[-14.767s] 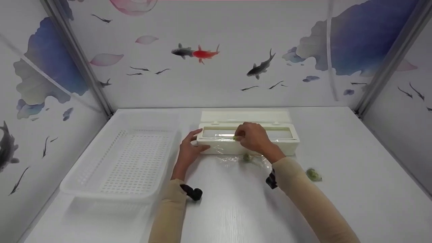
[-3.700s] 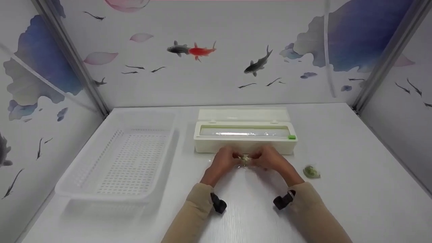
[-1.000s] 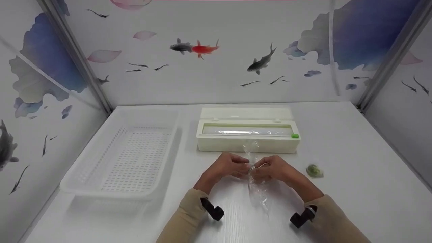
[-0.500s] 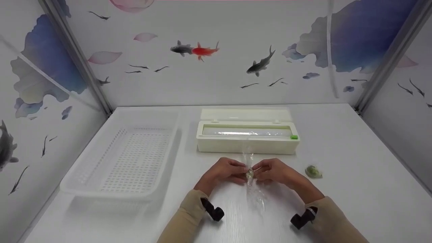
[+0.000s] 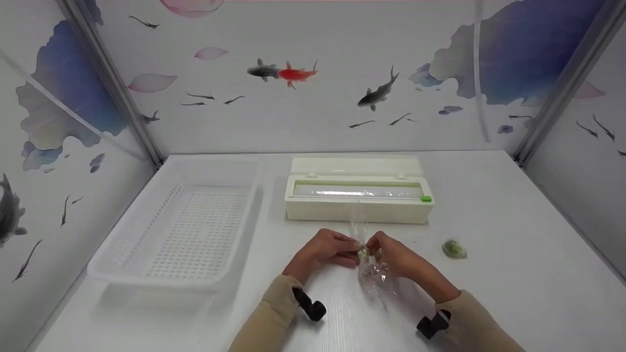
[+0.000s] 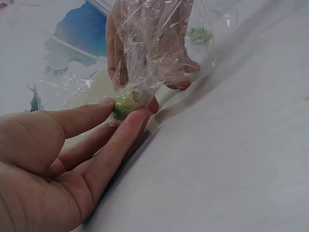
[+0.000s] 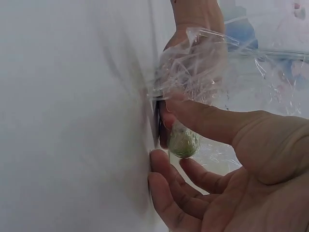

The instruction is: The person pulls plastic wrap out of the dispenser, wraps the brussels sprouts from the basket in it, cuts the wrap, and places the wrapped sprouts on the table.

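Note:
A Brussels sprout (image 6: 129, 102) is wrapped in clear plastic wrap (image 5: 374, 276), its loose ends sticking out toward the dispenser and toward the person. My left hand (image 5: 330, 249) pinches the sprout between thumb and fingers, seen closely in the left wrist view. From the other side my right hand (image 5: 393, 254) holds the gathered wrap; in the right wrist view its thumb (image 7: 207, 118) lies across the film and its index fingertip sits right under the sprout. A second wrapped sprout (image 5: 455, 248) lies on the table to the right.
Behind the hands stands a cream wrap dispenser (image 5: 359, 211), lid raised, with a green slide cutter (image 5: 426, 198) at its right end. A white perforated basket (image 5: 151, 281) stands at the left. Printed panels enclose the white table (image 5: 528, 274) at the back and sides.
Earlier, the right hand drew film from the dispenser; the cutter now sits at its right end. The sprout has been wrapped and the film twisted. Lately the right hand shifted slightly, bunching the near end.

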Available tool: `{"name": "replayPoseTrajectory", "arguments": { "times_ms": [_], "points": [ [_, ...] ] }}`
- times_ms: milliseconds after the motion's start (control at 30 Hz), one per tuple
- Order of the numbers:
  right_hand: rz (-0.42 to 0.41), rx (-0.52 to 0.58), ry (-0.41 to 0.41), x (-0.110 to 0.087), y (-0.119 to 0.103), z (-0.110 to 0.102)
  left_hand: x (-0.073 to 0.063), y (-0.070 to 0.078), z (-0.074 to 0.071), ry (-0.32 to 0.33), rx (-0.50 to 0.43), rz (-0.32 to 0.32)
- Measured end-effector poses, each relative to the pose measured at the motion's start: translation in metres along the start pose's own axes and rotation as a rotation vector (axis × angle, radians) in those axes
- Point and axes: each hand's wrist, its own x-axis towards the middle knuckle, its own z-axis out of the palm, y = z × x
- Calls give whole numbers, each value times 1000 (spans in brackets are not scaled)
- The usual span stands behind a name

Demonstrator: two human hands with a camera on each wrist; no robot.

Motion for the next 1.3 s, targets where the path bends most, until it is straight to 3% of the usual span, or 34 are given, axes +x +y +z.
{"name": "replayPoseTrajectory", "arguments": {
  "times_ms": [167,333,567,900,1133,1300],
  "points": [
    [-87,-29,3,-1,3,-1,-1,0,2,23,12,-3],
    [-61,-21,50,2,5,-3,-1,2,3,40,34,14],
    [119,157,71,10,5,-3,-3,3,3,49,55,42],
    [229,191,100,18,12,0,-4,5,2,-2,114,63],
    [279,222,94,20,17,0,-7,10,-5,-59,402,138],
    [252,207,90,22,16,2,-6,9,0,-11,299,106]
  ]
}}
